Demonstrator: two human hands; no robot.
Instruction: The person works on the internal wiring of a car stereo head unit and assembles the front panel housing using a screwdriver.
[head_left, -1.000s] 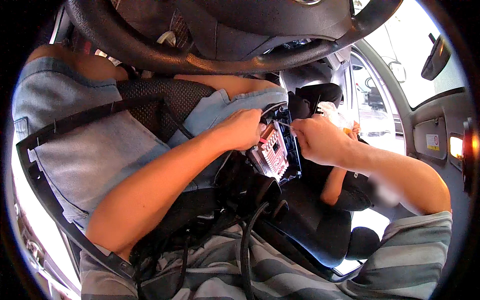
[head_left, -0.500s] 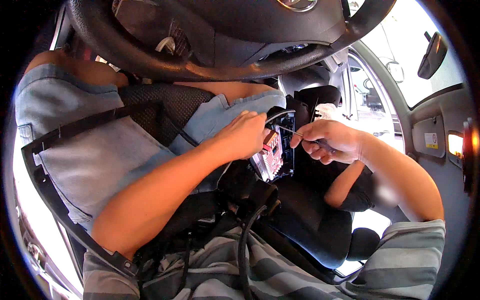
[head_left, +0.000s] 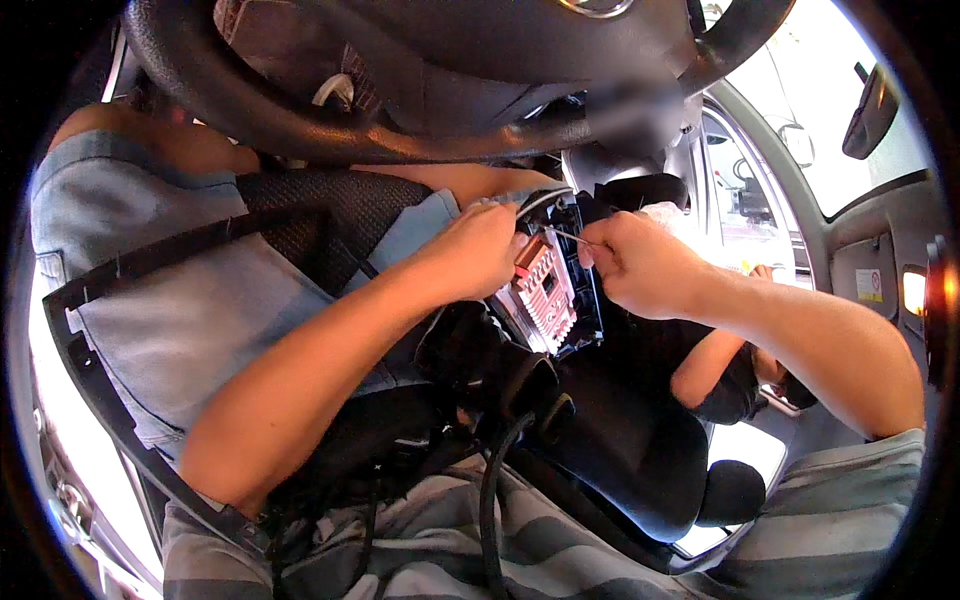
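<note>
A pinkish-red finned electronic unit [head_left: 552, 302] sits tilted in a black plastic housing [head_left: 588, 285] beside my right thigh. My left hand [head_left: 478, 252] is closed at the unit's upper left edge, by a dark cable [head_left: 548, 198] that arches over it. What its fingertips grip is hidden. My right hand [head_left: 635, 262] is closed round a thin screwdriver [head_left: 566, 235], its handle covered by my fingers. The metal shaft points left, and its tip is at the unit's upper end near my left fingertips.
The steering wheel [head_left: 400, 140] spans the space ahead of my hands. A black trim frame [head_left: 110, 280] lies over my left thigh. To the right is a dark passenger seat [head_left: 640, 450], where another person's arm [head_left: 708, 368] shows. A black cable [head_left: 490, 490] runs down my front.
My right hand has turned, its back now more upward, with the screwdriver still in it. My left hand has shifted slightly left, and more of the finned unit shows. The other person's arm has moved.
</note>
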